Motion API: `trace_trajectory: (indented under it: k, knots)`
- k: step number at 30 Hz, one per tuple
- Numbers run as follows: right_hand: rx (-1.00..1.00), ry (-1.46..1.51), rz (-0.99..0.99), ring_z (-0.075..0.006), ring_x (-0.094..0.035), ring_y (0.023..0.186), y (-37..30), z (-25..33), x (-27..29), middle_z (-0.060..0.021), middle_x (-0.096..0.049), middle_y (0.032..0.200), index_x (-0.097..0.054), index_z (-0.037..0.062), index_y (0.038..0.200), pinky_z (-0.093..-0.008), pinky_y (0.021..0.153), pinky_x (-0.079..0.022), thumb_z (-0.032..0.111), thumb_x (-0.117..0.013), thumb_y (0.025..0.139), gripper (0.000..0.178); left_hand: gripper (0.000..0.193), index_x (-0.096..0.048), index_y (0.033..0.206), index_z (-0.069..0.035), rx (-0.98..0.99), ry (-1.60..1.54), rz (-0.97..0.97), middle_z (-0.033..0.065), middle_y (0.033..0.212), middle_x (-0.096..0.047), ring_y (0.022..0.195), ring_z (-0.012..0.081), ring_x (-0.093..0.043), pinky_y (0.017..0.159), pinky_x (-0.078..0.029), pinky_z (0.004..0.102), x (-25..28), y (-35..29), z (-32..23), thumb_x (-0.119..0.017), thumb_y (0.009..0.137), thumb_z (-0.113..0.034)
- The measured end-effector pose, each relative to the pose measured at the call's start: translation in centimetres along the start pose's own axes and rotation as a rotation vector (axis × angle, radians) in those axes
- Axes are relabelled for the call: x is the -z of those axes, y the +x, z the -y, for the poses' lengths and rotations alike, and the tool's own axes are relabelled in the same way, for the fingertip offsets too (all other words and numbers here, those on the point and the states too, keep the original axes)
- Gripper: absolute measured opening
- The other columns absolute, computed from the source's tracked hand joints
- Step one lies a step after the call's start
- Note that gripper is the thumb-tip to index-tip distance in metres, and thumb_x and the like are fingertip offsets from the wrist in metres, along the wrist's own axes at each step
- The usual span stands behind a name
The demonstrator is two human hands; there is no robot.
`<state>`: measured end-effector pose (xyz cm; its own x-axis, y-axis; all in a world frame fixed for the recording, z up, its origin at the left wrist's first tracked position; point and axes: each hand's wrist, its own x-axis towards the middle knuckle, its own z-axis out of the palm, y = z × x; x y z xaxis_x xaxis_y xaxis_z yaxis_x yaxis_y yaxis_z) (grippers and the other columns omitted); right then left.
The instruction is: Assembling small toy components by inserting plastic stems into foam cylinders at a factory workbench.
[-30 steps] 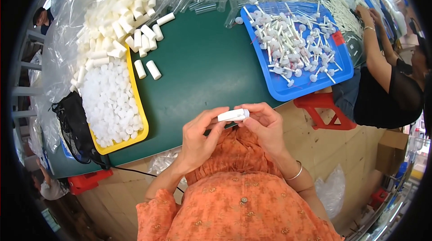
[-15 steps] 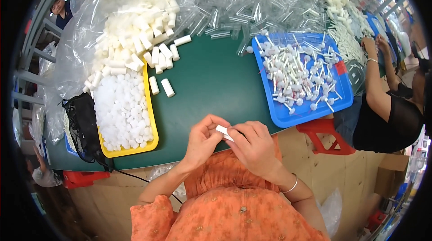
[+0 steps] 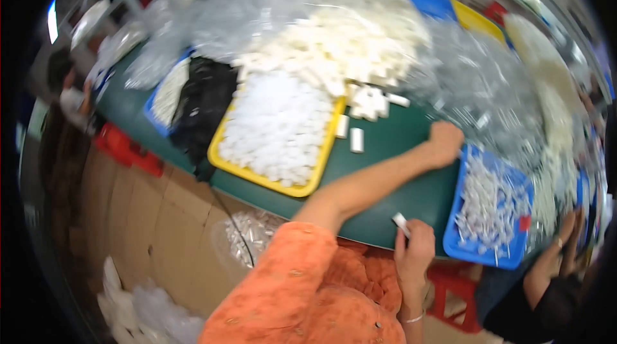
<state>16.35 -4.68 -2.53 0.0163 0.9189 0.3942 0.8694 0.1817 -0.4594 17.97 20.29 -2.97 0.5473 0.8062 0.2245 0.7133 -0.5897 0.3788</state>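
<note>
Lying toward the left edge of the green bench (image 3: 421, 199), a small blue tray (image 3: 154, 116) carries pale bits too blurred to name, and beside it slumps a limp black bag (image 3: 202, 103). Next, against the near edge, a yellow tray (image 3: 299, 190) with rounded corners is heaped with small, smooth, matte white pieces (image 3: 276, 129). Behind it, toward the far edge, thin crinkled clear plastic sheeting (image 3: 257, 7) lies about a mound of stubby cream cylinders (image 3: 360, 48), chalky in look; a few loose cylinders (image 3: 357, 140) sit to the right of the yellow tray. Just over the near edge, the right grip (image 3: 418, 247) is clamped on a slim, straight-sided white piece (image 3: 400, 223), its free end jutting toward the bench. Farther in, the left grip (image 3: 445, 143) has curled fingers, and I cannot tell whether they close on anything; it is near glossy, transparent tubes (image 3: 485, 84) piled along the far edge. By the near right corner, a blue tray (image 3: 452, 231) holds tangled white sticks (image 3: 491, 206).
</note>
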Motion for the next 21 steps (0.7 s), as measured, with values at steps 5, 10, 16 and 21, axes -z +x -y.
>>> trace_trajectory:
  k: [5,10,16,21]
  knots:
    - [-0.014,0.163,-0.042,-0.0325,-0.058,0.086,0.6,-0.2,1.1,-0.0151,-0.062,0.097,-0.062,0.0014,0.105,-0.0394,0.077,-0.047,0.002,-0.065,0.083,0.023,0.027,-0.057,0.093,0.001,-0.097,-0.249,-0.051,0.0187,0.084,-0.066,0.081,0.0380,-0.065,0.073,-0.050,0.0468,4.8,-4.7,4.1,-0.069,0.078,-0.019]
    - [-0.356,0.748,-0.212,-0.0172,-0.055,0.086,1.6,0.4,3.4,-0.0081,-0.059,0.096,-0.063,-0.0034,0.106,-0.0280,0.077,-0.045,-0.004,-0.063,0.085,0.021,0.028,-0.056,0.113,-0.001,-0.194,-0.965,0.312,0.0126,0.080,-0.067,0.076,0.0237,-0.065,0.070,-0.050,0.0355,12.0,-17.4,4.7,-0.057,0.092,-0.018]
    - [-0.141,0.646,-0.025,-0.0163,-0.056,0.083,1.7,1.2,2.1,-0.0090,-0.060,0.095,-0.065,-0.0023,0.106,-0.0255,0.073,-0.044,-0.006,-0.064,0.083,0.023,0.030,-0.056,0.121,0.000,-0.017,-1.172,0.353,0.0143,0.092,-0.066,0.085,0.0236,-0.064,0.076,-0.049,0.0358,11.9,-23.7,4.2,-0.052,0.097,-0.018]
    - [0.028,0.346,0.122,-0.0206,-0.059,0.077,1.4,3.0,3.6,-0.0121,-0.061,0.093,-0.067,0.0016,0.106,-0.0273,0.064,-0.046,-0.007,-0.070,0.078,0.030,0.030,-0.056,0.118,0.000,-0.004,-1.117,0.322,0.0164,0.098,-0.066,0.090,0.0291,-0.064,0.078,-0.049,0.0382,11.8,-25.3,4.7,-0.054,0.097,-0.021]
